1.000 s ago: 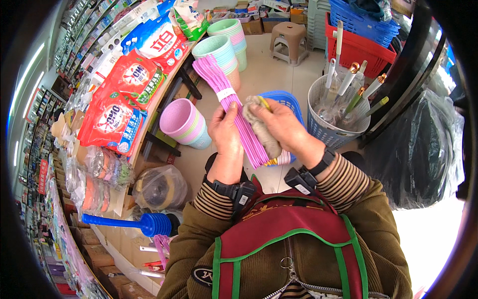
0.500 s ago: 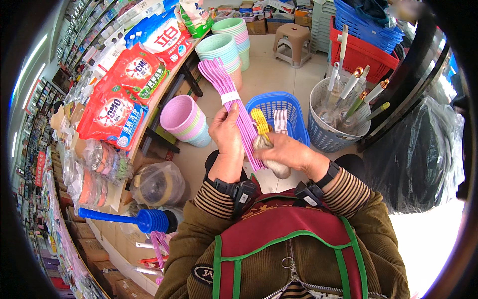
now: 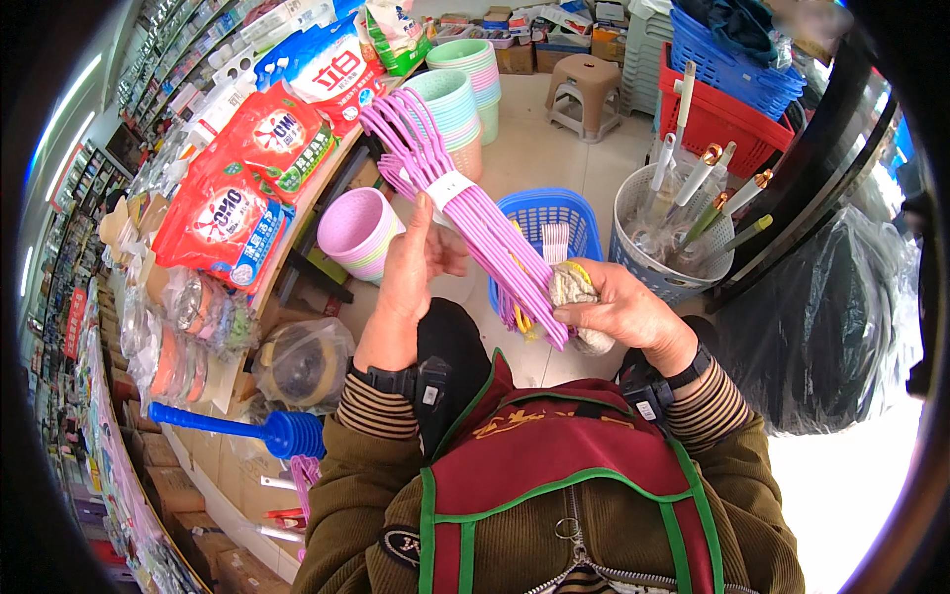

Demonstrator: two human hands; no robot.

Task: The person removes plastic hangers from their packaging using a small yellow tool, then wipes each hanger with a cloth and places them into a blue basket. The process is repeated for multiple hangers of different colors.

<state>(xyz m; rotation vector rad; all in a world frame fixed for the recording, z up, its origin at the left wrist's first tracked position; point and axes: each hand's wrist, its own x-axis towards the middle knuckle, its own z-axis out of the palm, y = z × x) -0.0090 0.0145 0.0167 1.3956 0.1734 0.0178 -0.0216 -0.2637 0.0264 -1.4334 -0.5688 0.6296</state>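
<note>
A bundle of pink-purple plastic hangers (image 3: 495, 243), bound by a white paper band, slants from upper left to lower right before me. My right hand (image 3: 638, 312) grips its lower end, together with a crumpled off-white knitted cloth (image 3: 574, 287). Beside the band, my left hand (image 3: 411, 272) is open with thumb up and fingers apart; some fingers are partly behind the bundle. Beyond the hangers stands a blue basket (image 3: 584, 213) with a pale pink-white bundle (image 3: 555, 241) in it. A bit of yellow shows behind the hangers, mostly hidden.
Left is a table with red detergent bags (image 3: 223, 218) and stacked pastel buckets (image 3: 358, 230) beside it. A blue plunger (image 3: 282, 433) juts in lower left. Right, a grey perforated bin (image 3: 648, 243) holds several poles. A brown stool (image 3: 584, 94) stands farther back.
My left hand has let go of the hangers near the band and drawn left, opening. The bundle has tilted further left at its top; my right hand has moved right with its lower end.
</note>
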